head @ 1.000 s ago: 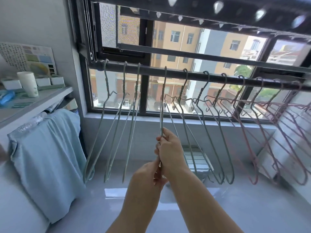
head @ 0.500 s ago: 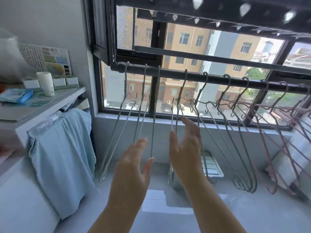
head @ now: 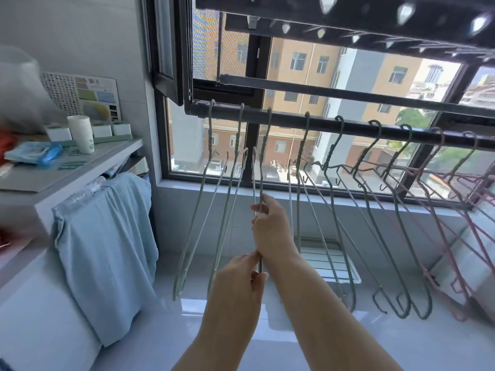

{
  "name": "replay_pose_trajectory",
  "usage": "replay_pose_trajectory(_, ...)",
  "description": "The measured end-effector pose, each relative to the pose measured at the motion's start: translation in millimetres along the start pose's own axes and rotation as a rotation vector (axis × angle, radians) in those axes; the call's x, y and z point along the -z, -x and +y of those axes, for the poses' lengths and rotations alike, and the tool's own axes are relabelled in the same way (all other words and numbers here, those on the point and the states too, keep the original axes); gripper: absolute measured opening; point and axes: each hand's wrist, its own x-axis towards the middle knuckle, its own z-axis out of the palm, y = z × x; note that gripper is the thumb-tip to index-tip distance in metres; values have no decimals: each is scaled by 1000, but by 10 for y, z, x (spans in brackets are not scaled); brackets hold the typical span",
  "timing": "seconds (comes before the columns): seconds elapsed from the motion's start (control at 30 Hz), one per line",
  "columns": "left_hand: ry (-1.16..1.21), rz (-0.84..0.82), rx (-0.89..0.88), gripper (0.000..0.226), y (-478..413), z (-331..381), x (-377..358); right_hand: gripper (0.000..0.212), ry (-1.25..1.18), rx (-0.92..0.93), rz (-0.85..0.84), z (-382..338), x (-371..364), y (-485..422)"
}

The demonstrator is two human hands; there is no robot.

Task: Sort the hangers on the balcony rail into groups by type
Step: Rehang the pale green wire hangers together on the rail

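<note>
A black rail crosses the window. Several green wire hangers hang from it, with pink hangers at the right end. Two green hangers hang at the far left. The third green hanger from the left hangs edge-on. My right hand grips its wires at mid height. Lower down, my left hand pinches the same hanger near its bottom. More green hangers hang to the right of my hands.
On the left, a grey shelf carries a white cup and a blue packet. A light blue cloth hangs below it. The window sill runs behind the hangers. A drying rack hangs overhead.
One second ago both hands held a hanger further right. They let go and opened, then moved left and now hold the third hanger. The view shifted left.
</note>
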Motion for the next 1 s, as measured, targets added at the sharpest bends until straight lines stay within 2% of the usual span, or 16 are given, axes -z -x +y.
replay_pose_trajectory(0.13,19,23,-29,39,9,66,-24,56,-71,-74,19,24,107,-46)
replay_pose_trajectory(0.4,73,28,-45,38,-7,87,-103,55,-93,-99,26,22,177,-61)
replay_pose_trajectory(1.0,17,62,-5,36,-8,-45,5,56,-91,-66,-6,-37,-7,-28)
